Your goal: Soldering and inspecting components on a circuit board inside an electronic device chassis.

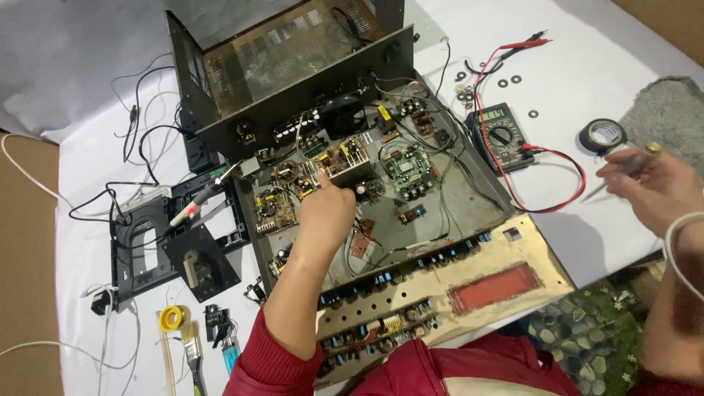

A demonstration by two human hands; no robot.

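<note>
The left hand (326, 209) reaches into the open metal case (469, 194) of an electronic device that lies on a white table (616, 59). Its index finger is stretched out and the tip touches, or almost touches, a small circuit board with yellow parts (343, 158) near the middle of the case; the other fingers are curled in toward the palm. The arm wears a red sleeve (271, 359) pushed up past the elbow. The right hand (649, 191) is over the table at the right side, well apart from the case. Its fingers are pressed together around a thin metal tool (623, 172), held like a pen, with the point toward the left and down. Just behind this hand lies a roll of black tape (603, 136), and near it a multimeter (502, 136) with red and black test leads. A green circuit board (405, 170) sits to the right of the yellow one. The front panel (455, 290) of the device lies flat toward the person. On the left of the case a soldering iron (198, 202) rests on a black plastic frame (147, 249), and a small brush (194, 352) lies near the table edge.
</note>
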